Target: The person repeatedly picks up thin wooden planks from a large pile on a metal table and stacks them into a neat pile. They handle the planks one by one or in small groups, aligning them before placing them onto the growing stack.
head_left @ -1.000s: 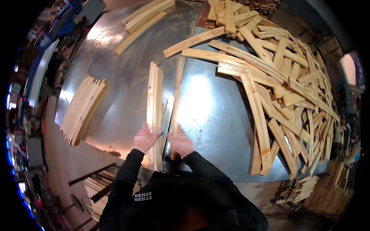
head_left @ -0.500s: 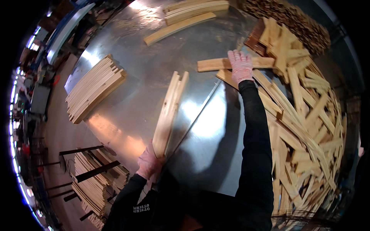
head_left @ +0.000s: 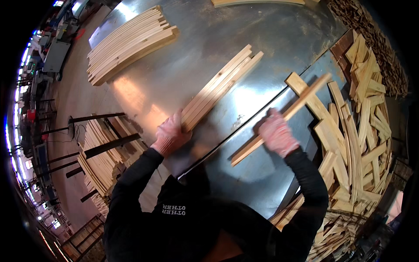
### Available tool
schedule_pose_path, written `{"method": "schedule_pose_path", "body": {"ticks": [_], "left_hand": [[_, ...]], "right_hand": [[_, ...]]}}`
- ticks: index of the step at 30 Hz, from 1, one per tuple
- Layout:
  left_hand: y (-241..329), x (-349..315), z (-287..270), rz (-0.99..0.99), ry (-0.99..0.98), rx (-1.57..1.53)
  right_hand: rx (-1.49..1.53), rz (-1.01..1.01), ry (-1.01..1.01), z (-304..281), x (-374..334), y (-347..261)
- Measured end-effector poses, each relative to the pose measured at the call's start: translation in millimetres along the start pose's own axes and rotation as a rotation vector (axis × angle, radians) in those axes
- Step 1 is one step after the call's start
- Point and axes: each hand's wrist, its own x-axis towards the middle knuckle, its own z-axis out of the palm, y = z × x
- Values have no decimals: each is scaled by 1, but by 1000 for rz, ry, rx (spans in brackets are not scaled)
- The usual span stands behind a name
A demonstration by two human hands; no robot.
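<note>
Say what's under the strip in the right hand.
Under the wooden strip: metal tabletop, and a board crossing beneath its far end. What the strip and right hand cover directly can't be seen.

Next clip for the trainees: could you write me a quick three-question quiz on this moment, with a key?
1. What does the right hand hold?
A) a hammer
B) one wooden strip
C) a paint can

2. True or false: the left hand is at the far end of the small bundle of strips.

3. Fill in: the jumbled heap of loose strips lies toward the person's ____ side.

Key:
1. B
2. False; the left hand is at the bundle's near end, closest to the person.
3. right
</note>
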Motion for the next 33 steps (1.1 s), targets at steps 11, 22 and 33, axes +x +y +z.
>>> {"method": "schedule_pose_path", "body": {"ticks": [11,22,33], "left_hand": [[-35,-27,17,-397,-700,-2072],[-92,5,-2,-193,-399,-504],[-340,177,-135,268,368,-67]], "right_hand": [[2286,800,482,12,71,-143],[1907,1063,523,-3,219,-217],[1949,1109,603,-52,426,-246]]}}
